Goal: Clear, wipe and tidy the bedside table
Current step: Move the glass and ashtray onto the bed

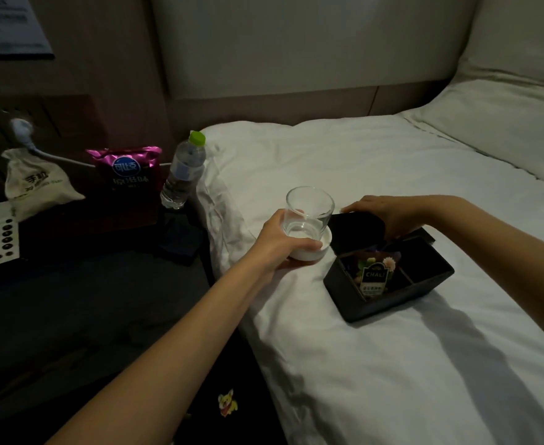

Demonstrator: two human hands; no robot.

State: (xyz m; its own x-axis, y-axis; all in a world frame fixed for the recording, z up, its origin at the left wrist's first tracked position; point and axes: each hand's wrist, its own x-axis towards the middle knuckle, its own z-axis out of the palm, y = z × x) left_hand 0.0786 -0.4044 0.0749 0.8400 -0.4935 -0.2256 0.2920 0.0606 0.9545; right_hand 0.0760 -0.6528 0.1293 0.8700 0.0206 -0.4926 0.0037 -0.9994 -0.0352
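**Glass and tray over the bed edge**

Left hand (278, 244) wraps a clear cylindrical drinking glass (309, 210) seated in a round white coaster (309, 252); fingers closed round the coaster and glass base. Glass upright, long axis vertical, mouth up, held over the white bed sheet (392, 364) near its left edge. Right hand (383, 213) rests on a dark round object (357, 226), fingers curled over it; whether they clamp it, cannot tell. Just beside: black rectangular divided tray (389, 303) on the sheet, long axis running left-near to right-far, a CHALI tea sachet (375, 277) standing inside. On the dark bedside table (87, 284): clear plastic water bottle with green cap (184, 171), upright; magenta foil snack bag (126, 171); beige cloth pouch (36, 184).
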